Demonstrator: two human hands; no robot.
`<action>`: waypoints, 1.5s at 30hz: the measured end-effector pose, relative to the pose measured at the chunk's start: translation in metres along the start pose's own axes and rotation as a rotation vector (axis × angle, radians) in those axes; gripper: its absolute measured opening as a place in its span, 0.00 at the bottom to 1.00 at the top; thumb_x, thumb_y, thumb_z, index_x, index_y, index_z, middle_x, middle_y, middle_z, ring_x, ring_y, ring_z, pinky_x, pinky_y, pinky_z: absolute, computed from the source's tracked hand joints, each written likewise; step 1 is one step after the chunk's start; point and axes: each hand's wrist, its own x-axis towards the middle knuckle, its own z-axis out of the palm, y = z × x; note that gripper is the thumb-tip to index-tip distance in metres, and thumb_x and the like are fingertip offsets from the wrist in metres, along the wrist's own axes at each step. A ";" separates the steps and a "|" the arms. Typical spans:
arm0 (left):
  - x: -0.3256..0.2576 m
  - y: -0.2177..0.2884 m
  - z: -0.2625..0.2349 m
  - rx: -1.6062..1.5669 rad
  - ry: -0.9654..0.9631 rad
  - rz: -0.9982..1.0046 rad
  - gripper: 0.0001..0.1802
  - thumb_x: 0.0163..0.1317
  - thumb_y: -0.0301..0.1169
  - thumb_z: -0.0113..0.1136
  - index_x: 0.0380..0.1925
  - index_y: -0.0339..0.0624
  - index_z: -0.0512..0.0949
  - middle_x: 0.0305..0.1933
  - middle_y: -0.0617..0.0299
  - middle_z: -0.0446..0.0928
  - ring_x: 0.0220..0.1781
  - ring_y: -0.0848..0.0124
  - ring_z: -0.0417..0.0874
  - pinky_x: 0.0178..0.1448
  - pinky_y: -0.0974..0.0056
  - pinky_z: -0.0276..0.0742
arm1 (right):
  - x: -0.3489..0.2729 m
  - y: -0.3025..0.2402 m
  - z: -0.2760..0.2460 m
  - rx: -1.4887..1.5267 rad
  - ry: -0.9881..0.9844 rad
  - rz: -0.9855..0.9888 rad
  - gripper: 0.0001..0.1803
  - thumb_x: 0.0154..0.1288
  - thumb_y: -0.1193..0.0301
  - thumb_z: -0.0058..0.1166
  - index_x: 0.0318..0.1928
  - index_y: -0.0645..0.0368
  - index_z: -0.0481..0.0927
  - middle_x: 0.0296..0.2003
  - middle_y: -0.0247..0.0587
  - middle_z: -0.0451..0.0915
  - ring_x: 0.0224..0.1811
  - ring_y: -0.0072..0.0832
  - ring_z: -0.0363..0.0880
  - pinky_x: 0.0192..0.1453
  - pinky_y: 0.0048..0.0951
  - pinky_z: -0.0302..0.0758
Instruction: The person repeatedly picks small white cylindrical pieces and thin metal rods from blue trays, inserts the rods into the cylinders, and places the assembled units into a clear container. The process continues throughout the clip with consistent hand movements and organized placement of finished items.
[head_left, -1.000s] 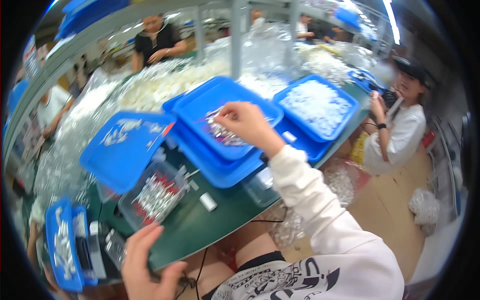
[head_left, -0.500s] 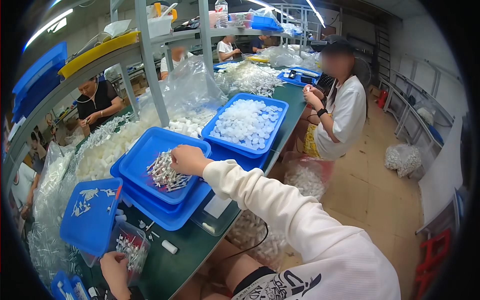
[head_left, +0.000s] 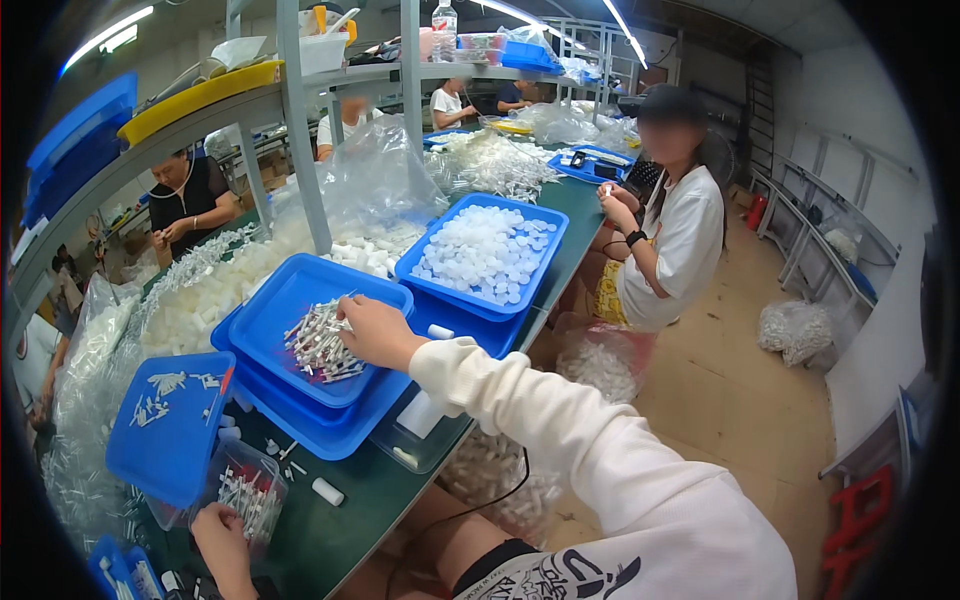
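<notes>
My right hand reaches over a blue tray, its fingers pinched at a pile of small white stick-shaped parts. My left hand is low on the left, fingers curled in at the near side of a clear plastic box. More white sticks lie in that box. What the left fingers hold, if anything, is hidden. A shallow blue tray with a few loose white pieces rests tilted against the box. Just right of my right hand lies a short white cylinder.
A blue tray of translucent discs stands farther right. White cylinders are heaped behind the trays. A white cylinder lies on the green table. A grey shelf post rises behind. A co-worker sits at the right.
The view has shifted slightly. My right hand has stayed at the stick pile, its forearm a little lower, and the white cylinder beside it now shows. My left hand stays by the clear box.
</notes>
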 end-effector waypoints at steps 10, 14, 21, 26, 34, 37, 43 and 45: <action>-0.010 0.029 -0.025 -0.033 0.160 0.072 0.04 0.54 0.20 0.56 0.31 0.34 0.76 0.33 0.47 0.74 0.35 0.50 0.77 0.39 0.54 0.72 | -0.028 -0.098 -0.036 0.086 -0.461 -0.319 0.10 0.59 0.62 0.57 0.35 0.54 0.81 0.35 0.40 0.82 0.40 0.41 0.81 0.45 0.39 0.76; -0.015 0.048 -0.030 -0.206 0.210 0.042 0.04 0.57 0.22 0.56 0.33 0.33 0.75 0.30 0.47 0.78 0.30 0.53 0.81 0.35 0.58 0.74 | 0.006 -0.159 -0.028 -0.110 -0.694 -0.417 0.12 0.59 0.61 0.57 0.36 0.56 0.82 0.33 0.41 0.83 0.39 0.40 0.82 0.43 0.38 0.77; -0.021 0.034 -0.028 -0.321 0.206 -0.010 0.06 0.58 0.23 0.60 0.34 0.31 0.78 0.27 0.52 0.81 0.26 0.68 0.82 0.32 0.66 0.76 | 0.118 -0.226 0.112 -0.257 -0.716 -0.476 0.18 0.57 0.65 0.54 0.48 0.57 0.80 0.45 0.49 0.82 0.47 0.41 0.81 0.51 0.39 0.76; -0.021 0.032 -0.023 -0.415 0.208 -0.074 0.08 0.56 0.24 0.65 0.34 0.31 0.80 0.24 0.57 0.81 0.23 0.75 0.80 0.27 0.70 0.75 | 0.139 -0.244 0.203 -0.188 -0.673 -0.426 0.32 0.56 0.69 0.52 0.65 0.48 0.68 0.60 0.49 0.73 0.61 0.43 0.72 0.65 0.38 0.67; -0.024 0.019 -0.011 -0.364 0.203 -0.080 0.10 0.66 0.27 0.53 0.38 0.33 0.82 0.23 0.59 0.81 0.22 0.75 0.80 0.26 0.70 0.74 | 0.136 -0.235 0.215 -0.241 -0.565 -0.368 0.17 0.54 0.74 0.55 0.47 0.58 0.83 0.47 0.55 0.81 0.50 0.49 0.81 0.54 0.42 0.78; -0.022 0.019 -0.011 -0.374 0.234 -0.108 0.10 0.66 0.27 0.52 0.38 0.34 0.81 0.23 0.59 0.80 0.22 0.75 0.79 0.27 0.69 0.72 | 0.125 -0.231 0.203 -0.148 -0.376 -0.315 0.14 0.53 0.76 0.56 0.42 0.62 0.83 0.42 0.57 0.82 0.47 0.49 0.82 0.51 0.41 0.79; -0.010 0.005 -0.002 -0.399 0.298 -0.089 0.08 0.65 0.26 0.54 0.37 0.33 0.81 0.22 0.65 0.76 0.22 0.79 0.74 0.26 0.72 0.67 | 0.101 -0.220 0.170 -0.144 -0.220 -0.213 0.11 0.57 0.75 0.52 0.39 0.56 0.85 0.41 0.50 0.83 0.45 0.45 0.83 0.47 0.41 0.80; -0.015 0.016 -0.016 -0.474 0.272 -0.107 0.07 0.64 0.25 0.58 0.38 0.33 0.81 0.23 0.68 0.75 0.25 0.81 0.74 0.29 0.74 0.68 | 0.092 -0.221 0.140 -0.048 -0.164 -0.224 0.10 0.55 0.76 0.53 0.37 0.57 0.85 0.39 0.52 0.83 0.44 0.47 0.82 0.46 0.41 0.80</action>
